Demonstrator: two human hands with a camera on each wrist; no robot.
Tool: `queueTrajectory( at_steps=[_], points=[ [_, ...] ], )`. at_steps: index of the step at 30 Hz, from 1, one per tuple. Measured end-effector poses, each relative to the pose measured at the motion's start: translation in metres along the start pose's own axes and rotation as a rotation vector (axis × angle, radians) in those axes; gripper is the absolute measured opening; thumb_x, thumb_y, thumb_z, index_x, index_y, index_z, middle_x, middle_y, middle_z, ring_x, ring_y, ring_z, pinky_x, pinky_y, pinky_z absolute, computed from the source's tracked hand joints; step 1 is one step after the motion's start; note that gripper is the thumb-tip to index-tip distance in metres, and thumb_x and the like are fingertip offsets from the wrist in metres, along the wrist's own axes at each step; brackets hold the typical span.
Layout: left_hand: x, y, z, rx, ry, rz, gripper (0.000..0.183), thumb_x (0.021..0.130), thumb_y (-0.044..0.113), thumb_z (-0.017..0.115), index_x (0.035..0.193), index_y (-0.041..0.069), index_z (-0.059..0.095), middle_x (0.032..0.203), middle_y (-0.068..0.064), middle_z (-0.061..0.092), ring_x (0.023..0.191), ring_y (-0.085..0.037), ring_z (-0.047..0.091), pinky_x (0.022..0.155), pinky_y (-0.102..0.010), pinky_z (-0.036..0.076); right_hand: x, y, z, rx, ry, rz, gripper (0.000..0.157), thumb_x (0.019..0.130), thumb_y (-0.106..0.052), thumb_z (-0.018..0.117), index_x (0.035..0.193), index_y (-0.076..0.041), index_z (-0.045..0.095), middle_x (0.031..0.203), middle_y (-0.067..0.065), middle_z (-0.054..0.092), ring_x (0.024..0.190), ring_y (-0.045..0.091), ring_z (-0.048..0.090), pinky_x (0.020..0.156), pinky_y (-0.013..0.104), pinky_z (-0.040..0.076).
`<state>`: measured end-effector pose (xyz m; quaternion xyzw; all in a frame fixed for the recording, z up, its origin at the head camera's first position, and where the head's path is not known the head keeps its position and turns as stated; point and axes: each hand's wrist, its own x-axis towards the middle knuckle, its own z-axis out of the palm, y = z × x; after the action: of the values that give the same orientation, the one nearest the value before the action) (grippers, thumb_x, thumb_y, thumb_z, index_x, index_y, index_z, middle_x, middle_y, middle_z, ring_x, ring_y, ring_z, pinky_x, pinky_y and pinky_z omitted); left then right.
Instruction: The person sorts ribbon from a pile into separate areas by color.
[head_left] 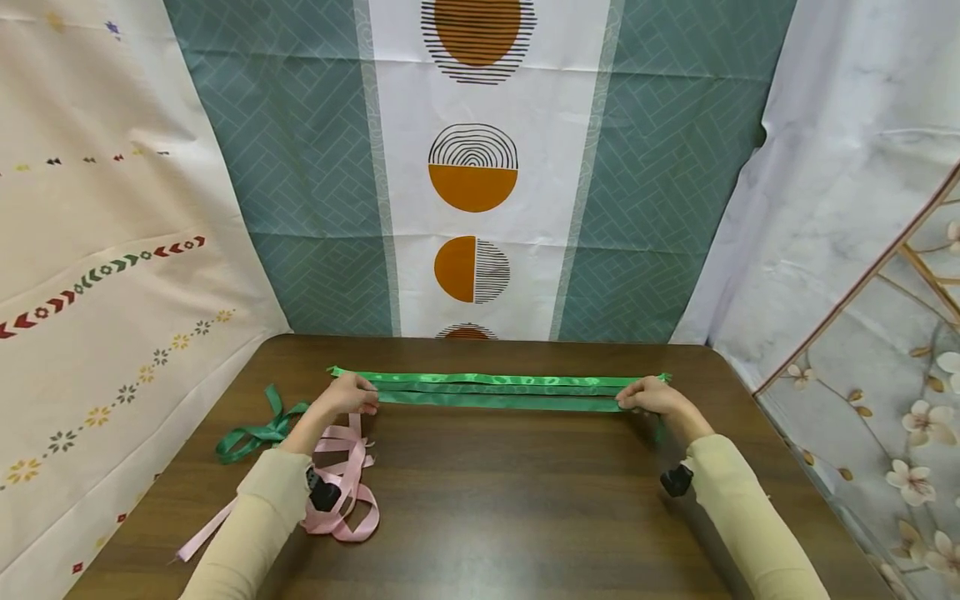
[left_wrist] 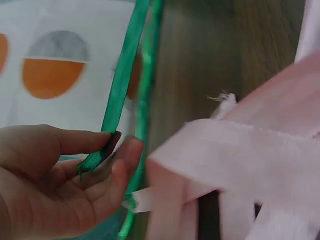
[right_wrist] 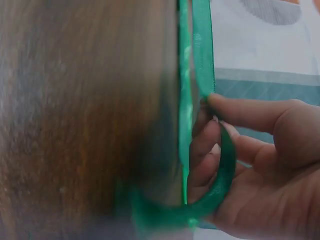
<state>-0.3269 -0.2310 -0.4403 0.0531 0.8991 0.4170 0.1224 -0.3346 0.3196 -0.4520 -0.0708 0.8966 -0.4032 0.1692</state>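
Note:
A green ribbon [head_left: 495,402] is stretched left to right between both hands, raised off the table. My left hand [head_left: 345,395] pinches it between thumb and fingers close to its frayed end, as the left wrist view shows. With thumb and fingertips my right hand [head_left: 651,397] pinches the same ribbon, and a loose tail [right_wrist: 227,170] curls down below the grip. Just behind the held strip, more green ribbon [head_left: 487,380] lies straight along the back of the table, its ends reaching past both hands. Whether that is one length or two I cannot tell.
A loose heap of pink ribbon [head_left: 365,522] lies beside and under the left forearm. Left of that wrist is a looped dark green ribbon [head_left: 255,435]. The brown wooden table [head_left: 510,508] meets a patterned cloth backdrop [head_left: 472,275] at its far edge.

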Motion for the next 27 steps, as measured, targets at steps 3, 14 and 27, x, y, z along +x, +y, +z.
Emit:
queueTrajectory(
  at_steps=[3,14,27],
  points=[
    [0.011,-0.003,0.007,0.054,0.064,-0.049,0.019,0.091,0.002,0.058,0.090,-0.014,0.067,0.086,-0.022,0.071,0.070,-0.023,0.071,0.062,-0.029,0.054,0.005,0.006,0.002,-0.022,0.012,0.043,0.027,0.092,-0.008,0.060,0.110,0.011,0.066,0.072,-0.001,0.059,0.051,0.006,0.040,0.052,0.024,0.038],
    [0.019,-0.010,-0.001,0.381,0.259,-0.332,0.014,0.087,0.008,0.050,0.091,-0.005,0.055,0.085,-0.023,0.055,0.071,-0.032,0.053,0.062,-0.040,0.043,0.016,0.013,0.006,-0.168,0.136,0.154,0.034,0.090,-0.025,0.067,0.061,-0.009,0.058,0.053,-0.003,0.047,0.047,0.008,0.036,0.050,0.024,0.035],
    [0.026,-0.017,-0.001,0.365,0.294,-0.350,0.031,0.088,0.016,0.060,0.106,-0.009,0.060,0.113,-0.034,0.060,0.095,-0.048,0.061,0.075,-0.053,0.050,0.010,0.008,0.001,-0.277,0.368,0.320,0.035,0.086,-0.031,0.069,0.066,-0.006,0.055,0.072,0.013,0.058,0.072,0.031,0.057,0.062,0.040,0.044]
  ],
)
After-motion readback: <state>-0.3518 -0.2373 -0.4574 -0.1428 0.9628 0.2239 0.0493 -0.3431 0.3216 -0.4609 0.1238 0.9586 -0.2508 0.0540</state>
